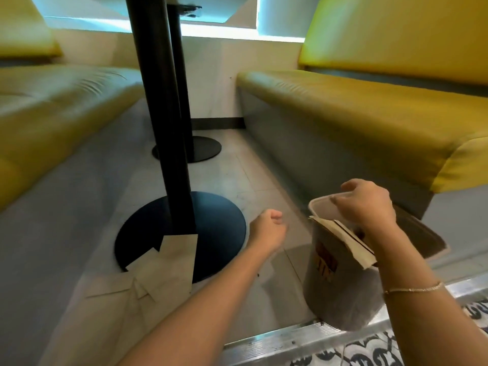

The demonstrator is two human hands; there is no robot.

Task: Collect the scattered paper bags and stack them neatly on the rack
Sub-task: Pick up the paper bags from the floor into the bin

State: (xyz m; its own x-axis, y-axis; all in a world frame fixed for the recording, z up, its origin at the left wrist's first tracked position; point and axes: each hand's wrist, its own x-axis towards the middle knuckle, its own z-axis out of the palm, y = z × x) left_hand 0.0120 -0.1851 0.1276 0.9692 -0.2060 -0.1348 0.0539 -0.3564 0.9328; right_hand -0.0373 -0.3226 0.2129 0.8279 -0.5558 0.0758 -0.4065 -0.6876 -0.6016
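Left bench (52, 107): yellow upholstered seat along the left edge, blurred.

Paper bags on the floor (163, 268): several flat tan bags lie overlapping on the pale tiled floor (79, 202) at lower left. The upper ones overlap the round black base (219, 233) of the near table post (161, 101). A second black post with its own round base (203, 149) stands farther back.

Left hand (268, 228): extended over the floor just right of the near base, above and to the right of the loose bags. The fingers are curled into a loose fist; the grip contains nothing and touches nothing.

Held paper bags (343, 281): a bundle hangs in the air at right of centre, above the metal floor strip (290, 336). Red and brown printing shows on the front face, blurred. The tops of the bags stand apart, with one tan flap folded out.

Right hand (367, 204): positioned at the top rim of the bundle, fingers curled over the edge, the grip closed on the held paper bags. A thin bracelet (414, 287) sits on the wrist.

Right bench (369, 109): yellow seat and backrest, behind the right hand.
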